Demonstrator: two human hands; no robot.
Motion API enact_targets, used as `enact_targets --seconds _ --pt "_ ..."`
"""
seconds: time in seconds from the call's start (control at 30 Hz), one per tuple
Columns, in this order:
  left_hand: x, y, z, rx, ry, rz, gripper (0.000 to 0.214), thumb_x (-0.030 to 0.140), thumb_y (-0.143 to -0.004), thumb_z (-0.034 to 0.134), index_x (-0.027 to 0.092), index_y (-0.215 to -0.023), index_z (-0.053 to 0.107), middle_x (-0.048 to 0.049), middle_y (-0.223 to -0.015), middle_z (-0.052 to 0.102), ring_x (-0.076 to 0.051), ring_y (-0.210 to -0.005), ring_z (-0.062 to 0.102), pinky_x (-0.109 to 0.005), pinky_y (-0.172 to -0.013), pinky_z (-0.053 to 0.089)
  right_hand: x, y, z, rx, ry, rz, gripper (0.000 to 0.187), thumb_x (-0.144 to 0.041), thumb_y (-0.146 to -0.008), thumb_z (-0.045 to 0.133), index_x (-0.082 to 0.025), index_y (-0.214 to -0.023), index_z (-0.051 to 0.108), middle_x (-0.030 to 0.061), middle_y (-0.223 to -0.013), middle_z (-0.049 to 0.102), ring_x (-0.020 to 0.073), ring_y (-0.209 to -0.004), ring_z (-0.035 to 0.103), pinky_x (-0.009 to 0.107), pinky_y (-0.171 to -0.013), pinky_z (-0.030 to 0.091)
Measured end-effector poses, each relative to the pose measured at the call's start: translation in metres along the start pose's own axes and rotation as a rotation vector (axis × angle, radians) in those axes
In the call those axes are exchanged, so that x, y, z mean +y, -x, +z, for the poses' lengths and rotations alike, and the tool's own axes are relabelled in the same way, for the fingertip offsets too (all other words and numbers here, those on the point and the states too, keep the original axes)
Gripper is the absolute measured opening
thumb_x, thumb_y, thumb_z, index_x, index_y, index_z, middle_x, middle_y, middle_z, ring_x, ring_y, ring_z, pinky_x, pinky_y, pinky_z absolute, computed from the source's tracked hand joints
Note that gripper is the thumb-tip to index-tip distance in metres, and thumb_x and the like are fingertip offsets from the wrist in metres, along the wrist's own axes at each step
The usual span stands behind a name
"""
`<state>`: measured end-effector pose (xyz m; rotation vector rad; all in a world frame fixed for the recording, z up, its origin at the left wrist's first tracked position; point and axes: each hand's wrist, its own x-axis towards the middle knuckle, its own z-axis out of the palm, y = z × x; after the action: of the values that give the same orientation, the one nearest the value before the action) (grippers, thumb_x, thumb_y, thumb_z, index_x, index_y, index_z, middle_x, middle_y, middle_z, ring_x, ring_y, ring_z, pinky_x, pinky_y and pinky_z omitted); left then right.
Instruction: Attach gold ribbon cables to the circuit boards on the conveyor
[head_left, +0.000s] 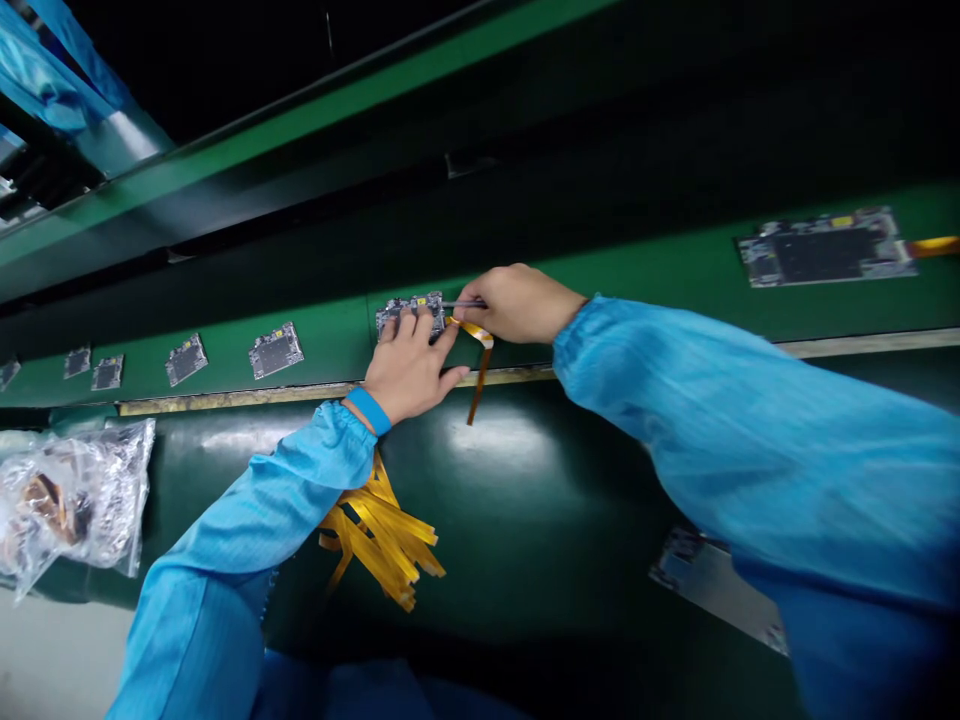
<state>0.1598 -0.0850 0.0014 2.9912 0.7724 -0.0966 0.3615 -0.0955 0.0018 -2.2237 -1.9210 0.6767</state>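
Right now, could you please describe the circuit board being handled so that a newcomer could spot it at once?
Find the long green strip crossing the picture's middle. Near its centre lies a grey rectangular circuit board; unlike the other boards along the strip, it lies partly under the bare left hand.

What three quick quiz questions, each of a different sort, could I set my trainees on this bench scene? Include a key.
1. True or false: the blue wristband is on the left wrist.
2. Where is the plastic bag? A) top right corner of the picture; B) left edge; C) centre.
3. Fill in: the left hand rests on a ____.

Key: 1. True. 2. B. 3. Circuit board.
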Motion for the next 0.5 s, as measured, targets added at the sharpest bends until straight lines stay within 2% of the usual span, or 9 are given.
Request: enact_targets --seconds 0.17,0.27,0.37,0.5 --pt "0.007 -0.004 -0.002 -0.030 -0.031 -0.003 0.065 0.051 -0.106 0.048 0.011 -0.157 0.052 -0.0257 -0.157 0.049 -0.043 -0.143 0.044 -0.058 -0.118 0.037 0.005 0.015 -0.003 0.069 -0.021 0.021 0.031 -0.048 -0.097 0.057 -0.031 -0.103 0.083 0.0056 -0.103 0.080 0.0280 -0.090 0.072 0.036 -0.071 0.047" --pt "0.011 -0.006 -0.002 -0.024 -0.028 -0.003 0.065 0.051 -0.105 0.050 0.012 -0.157 0.052 -0.0253 -0.156 0.049 -0.044 -0.142 0.044 -0.060 -0.118 0.037 0.005 0.019 -0.002 0.102 -0.015 -0.009 0.031 -0.044 -0.099 0.053 -0.033 -0.104 0.082 0.0036 -0.114 0.079 0.0268 -0.094 0.071 0.035 -0.069 0.045" --pt "0.012 -0.008 -0.001 -0.013 -0.039 0.006 0.065 0.053 -0.106 0.049 0.012 -0.156 0.052 -0.0250 -0.154 0.051 -0.044 -0.140 0.045 -0.061 -0.116 0.039 0.005 0.018 0.001 0.110 -0.022 -0.018 0.023 -0.040 -0.095 0.060 -0.034 -0.105 0.080 0.0010 -0.111 0.080 0.0254 -0.094 0.071 0.033 -0.069 0.045" --pt "0.015 -0.012 -0.001 -0.034 -0.037 0.006 0.067 0.053 -0.105 0.049 0.012 -0.158 0.050 -0.0258 -0.155 0.049 -0.045 -0.140 0.045 -0.063 -0.116 0.039 0.011 0.015 0.002 0.064 -0.042 0.020 0.015 -0.040 -0.092 0.065 -0.034 -0.096 0.078 -0.0005 -0.098 0.081 0.0245 -0.089 0.071 0.033 -0.066 0.045"
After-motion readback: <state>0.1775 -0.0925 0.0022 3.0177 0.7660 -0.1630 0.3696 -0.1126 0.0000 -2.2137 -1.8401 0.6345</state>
